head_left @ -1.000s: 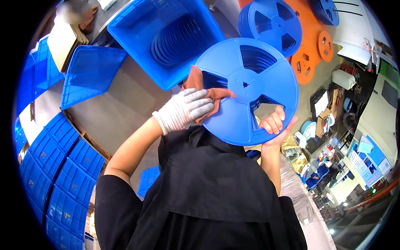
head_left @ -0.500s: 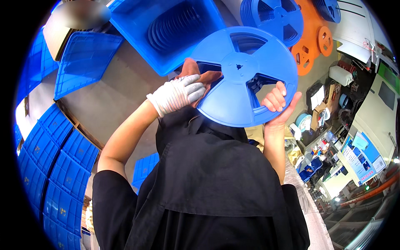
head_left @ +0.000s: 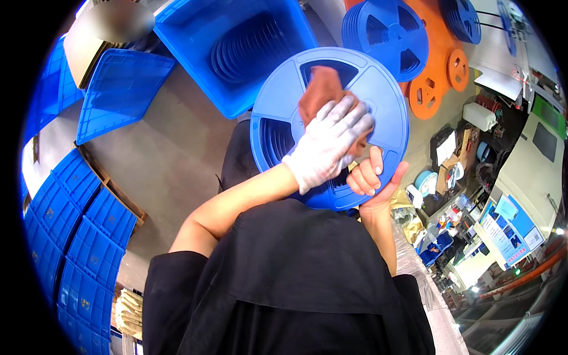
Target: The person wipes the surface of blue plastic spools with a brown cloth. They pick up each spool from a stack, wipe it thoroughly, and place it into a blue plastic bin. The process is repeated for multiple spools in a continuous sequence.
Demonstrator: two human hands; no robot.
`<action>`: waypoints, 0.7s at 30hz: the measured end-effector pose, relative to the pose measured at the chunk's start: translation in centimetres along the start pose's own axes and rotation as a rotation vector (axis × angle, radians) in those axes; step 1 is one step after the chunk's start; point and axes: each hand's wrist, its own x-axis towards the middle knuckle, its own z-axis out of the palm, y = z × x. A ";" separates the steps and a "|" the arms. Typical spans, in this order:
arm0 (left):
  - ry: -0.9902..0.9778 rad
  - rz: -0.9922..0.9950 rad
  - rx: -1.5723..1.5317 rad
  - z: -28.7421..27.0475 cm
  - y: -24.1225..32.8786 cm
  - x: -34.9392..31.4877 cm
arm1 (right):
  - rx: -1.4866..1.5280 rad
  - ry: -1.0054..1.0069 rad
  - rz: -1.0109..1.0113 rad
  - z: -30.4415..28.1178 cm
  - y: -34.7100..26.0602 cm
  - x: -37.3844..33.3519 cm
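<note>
One blue slotted reel (head_left: 386, 130) held before the chest
Gloved left hand (head_left: 330, 141) presses one brown cloth (head_left: 321, 92) on it, hiding its middle; bare right hand (head_left: 376, 184) grips its edge; beyond, one blue bin (head_left: 190, 52) of overlapping discs (head_left: 245, 50) and two small orange reels (head_left: 426, 99)

The gloved left hand (head_left: 334, 139) now lies across the face of the blue reel (head_left: 391, 130), its brown cloth (head_left: 319, 94) brought over from the reel's left edge to the middle and up over the top opening. The reel itself sits further left in view, its left opening now lower on the face.
</note>
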 end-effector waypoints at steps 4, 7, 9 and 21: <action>0.002 -0.170 -0.028 2.0 -7.7 -2.6 | -0.029 0.047 -0.015 0.1 0.1 -0.6; 0.025 -0.242 -0.560 6.5 -8.4 -6.9 | 0.023 0.099 -0.052 -0.3 0.0 -0.2; -0.177 -0.089 -0.453 1.8 -3.9 -6.8 | 0.067 0.164 -0.094 -1.4 -0.8 -0.8; -0.371 0.270 0.163 -4.2 -8.5 -9.1 | 0.225 0.184 -0.161 -1.2 -2.6 1.1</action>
